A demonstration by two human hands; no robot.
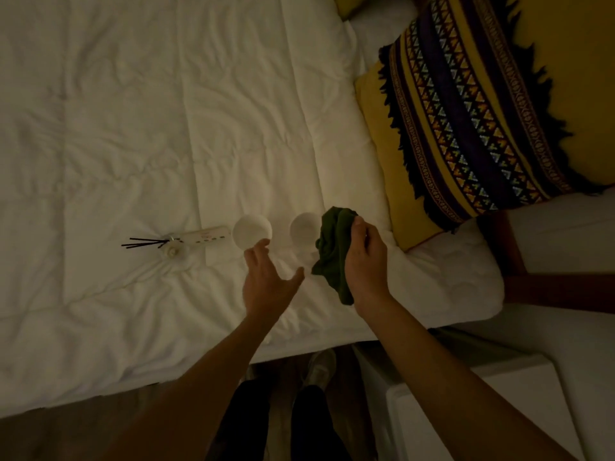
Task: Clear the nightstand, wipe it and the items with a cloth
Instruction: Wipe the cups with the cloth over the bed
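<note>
Dim room, warm low light, and the person stands at the bed's edge, both bare forearms stretched out over a white quilted duvet (133, 128) that is rumpled and stitched in broad panels; the right hand (364, 261) grips a bunched dark green cloth (332, 254), fingers curled round it, the cloth's tail hanging below the palm and its upper folds pressed against the right-hand one of two white round objects; that right white ball (304, 229) sits on the duvet just beside the left white ball (252, 231), the pair slightly apart; the left hand (268, 282) hovers spread wide and holds nothing, fingertips right at the lower edge of the left ball, whether touching it I cannot tell; further left on the duvet lies a slim white remote (208, 235), and beside it a small reed diffuser (173, 249) tipped over with its dark sticks (143, 242) fanning out leftward; at the head of the bed, to the right, a yellow cushion (466, 121) with a patterned band and black fringe leans over the duvet's edge; low in the right corner a white nightstand (499, 410) shows its pale top; below, between the arms, dark trousers and a pale shoe (321, 366) on a wooden floor (50, 437).
</note>
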